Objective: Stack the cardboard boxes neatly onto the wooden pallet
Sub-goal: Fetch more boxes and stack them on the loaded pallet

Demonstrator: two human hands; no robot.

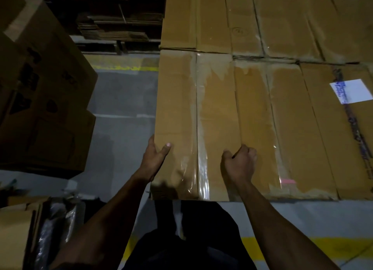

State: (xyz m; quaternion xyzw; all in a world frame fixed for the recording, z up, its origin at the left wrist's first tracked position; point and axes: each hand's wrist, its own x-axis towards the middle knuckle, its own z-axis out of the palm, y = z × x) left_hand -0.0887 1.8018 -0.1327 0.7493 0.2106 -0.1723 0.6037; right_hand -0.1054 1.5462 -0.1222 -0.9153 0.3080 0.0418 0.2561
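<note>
**My two hands on the nearest box of a stacked layer**

I look down on a flat layer of sealed cardboard boxes, their tops level and edges touching. What is inside them I cannot tell; every flap is taped shut. The nearest box (193, 124) sits at the layer's front left corner, with clear tape running down its centre seam. The pallet beneath is hidden from me.

My left hand (155, 158) grips that box's left edge: the thumb lies flat on top and the fingers wrap down over the side, out of sight. My right hand (239, 162) rests on top near the box's right edge, its fingers (249, 151) curled tight and pressed together against the seam with the neighbouring box (286, 128); whether they pinch anything I cannot tell. Both forearms reach forward, nearly straight.

Further right of the nearest box, another box carries a white label (352, 90). Left of it, across bare grey floor (125, 100), stands a pile of darker printed cartons (46, 91). Behind those, flattened cardboard sheets (119, 17) lie stacked. At lower left, an open carton (18, 229) holds crumpled plastic wrap (58, 225).
</note>
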